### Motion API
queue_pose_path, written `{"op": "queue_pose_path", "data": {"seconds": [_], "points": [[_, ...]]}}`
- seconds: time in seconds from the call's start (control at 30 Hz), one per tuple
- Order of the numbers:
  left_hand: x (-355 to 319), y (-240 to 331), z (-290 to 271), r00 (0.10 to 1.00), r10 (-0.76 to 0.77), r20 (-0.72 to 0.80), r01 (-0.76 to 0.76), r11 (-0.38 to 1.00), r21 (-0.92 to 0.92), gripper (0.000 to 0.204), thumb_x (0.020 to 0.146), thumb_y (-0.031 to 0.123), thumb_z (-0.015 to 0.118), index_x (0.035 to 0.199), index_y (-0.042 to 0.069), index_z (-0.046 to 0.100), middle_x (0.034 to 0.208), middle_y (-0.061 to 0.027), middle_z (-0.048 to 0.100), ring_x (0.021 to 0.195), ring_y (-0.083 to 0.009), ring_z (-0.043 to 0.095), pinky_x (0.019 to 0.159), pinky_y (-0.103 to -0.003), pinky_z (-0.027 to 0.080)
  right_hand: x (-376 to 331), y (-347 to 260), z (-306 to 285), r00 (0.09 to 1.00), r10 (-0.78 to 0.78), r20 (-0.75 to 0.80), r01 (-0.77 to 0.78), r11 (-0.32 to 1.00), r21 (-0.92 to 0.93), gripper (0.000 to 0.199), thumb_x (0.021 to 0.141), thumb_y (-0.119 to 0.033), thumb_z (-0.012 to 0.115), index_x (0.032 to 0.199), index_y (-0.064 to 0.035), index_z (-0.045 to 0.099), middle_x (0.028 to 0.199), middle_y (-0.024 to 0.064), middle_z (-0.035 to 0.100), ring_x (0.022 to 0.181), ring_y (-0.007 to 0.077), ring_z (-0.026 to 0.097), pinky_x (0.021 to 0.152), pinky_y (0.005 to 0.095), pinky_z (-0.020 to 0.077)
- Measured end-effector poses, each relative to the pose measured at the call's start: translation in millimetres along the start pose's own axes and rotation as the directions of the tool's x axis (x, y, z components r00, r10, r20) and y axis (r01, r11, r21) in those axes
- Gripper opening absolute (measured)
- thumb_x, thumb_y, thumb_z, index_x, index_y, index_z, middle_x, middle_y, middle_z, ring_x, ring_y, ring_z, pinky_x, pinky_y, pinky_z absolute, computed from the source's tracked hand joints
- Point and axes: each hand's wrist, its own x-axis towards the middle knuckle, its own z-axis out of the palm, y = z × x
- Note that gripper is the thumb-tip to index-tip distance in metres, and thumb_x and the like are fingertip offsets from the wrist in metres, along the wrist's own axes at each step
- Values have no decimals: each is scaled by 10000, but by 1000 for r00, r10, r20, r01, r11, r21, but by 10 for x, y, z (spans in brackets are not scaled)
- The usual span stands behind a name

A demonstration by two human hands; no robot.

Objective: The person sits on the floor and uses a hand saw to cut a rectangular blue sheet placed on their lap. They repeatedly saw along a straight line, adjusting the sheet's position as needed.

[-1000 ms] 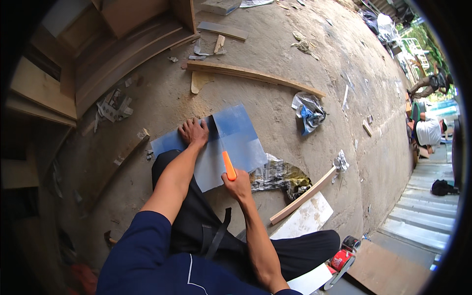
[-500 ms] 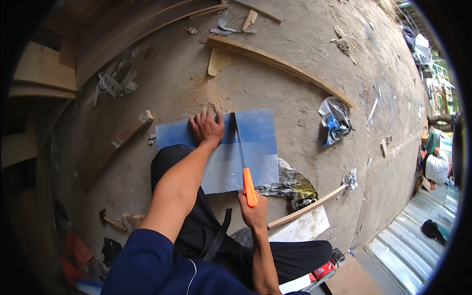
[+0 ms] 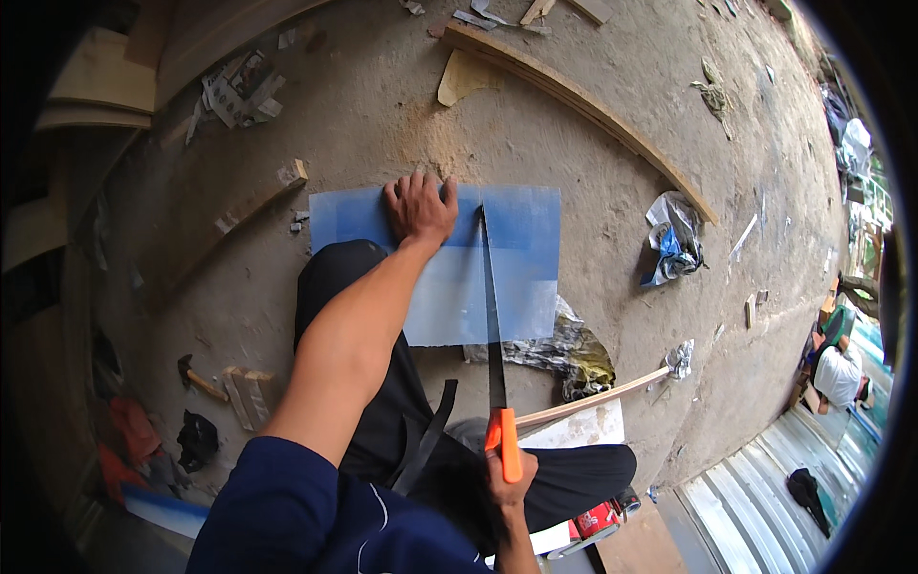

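Concrete floor (image 3: 363, 105), dusty, littered with offcuts. Person sits on it, legs in dark trousers stretched under the work.

Blue sheet (image 3: 521, 258) lies flat on the floor ahead of the knees, long side running left to right, its near edge overlapping the lap. A paler band covers its lower half.

Saw (image 3: 495, 325): long thin blade, orange handle. Its long axis runs straight away from the body, across the short way of the sheet, a little right of the sheet's middle. The tip reaches nearly to the far edge; the handle sits well back from the near edge, close to the body.

Left hand (image 3: 419, 206) lies flat on the sheet, fingers spread, near the far edge and just left of the blade, close but apart from it. It grasps nothing, only presses. Right hand (image 3: 512, 478) is closed around the orange handle. So the sheet lies forward of the right grip, along the blade's line, and the left hand is the nearer one to the far end of the blade.

Curved wooden strip (image 3: 583, 100) lies beyond the sheet, well apart. Straight batten (image 3: 598, 397) slants out to the right beside the handle. Crumpled foil wrapper (image 3: 564, 349) lies under the sheet's near right corner. Blue-and-clear bag (image 3: 674, 239) lies right of the sheet (contents not legible; no open containers in view). Hammer (image 3: 196, 378) lies far left, beside wood blocks (image 3: 249, 392).
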Motion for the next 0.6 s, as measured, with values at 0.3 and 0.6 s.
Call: {"op": "queue_pose_path", "data": {"seconds": [0.3, 0.6], "points": [[-4, 12, -28, 1000, -10, 24, 10, 1000, 7, 430, 947, 436, 440, 884, 64, 645, 986, -112, 609, 1020, -264, 523, 1038, -441, 253, 37, -333, -142, 994, 100, -49, -99, 995, 17, 160, 750, -84, 673, 688, 3, 554, 557, 143, 489, 444, 324, 488, 475, 360, 398], [48, -77, 41, 997, -66, 38, 65, 997, 38, 378, 971, 406, 433, 990, 102, 657, 1035, -70, 612, 1086, -224, 497, 1060, -471, 202, -347, -109, -476, 949, 42, -312, -49, 999, -14, 215, 807, -122, 593, 699, 64, 595, 516, 37, 532, 450, 104, 514, 462, 242, 411]]}}
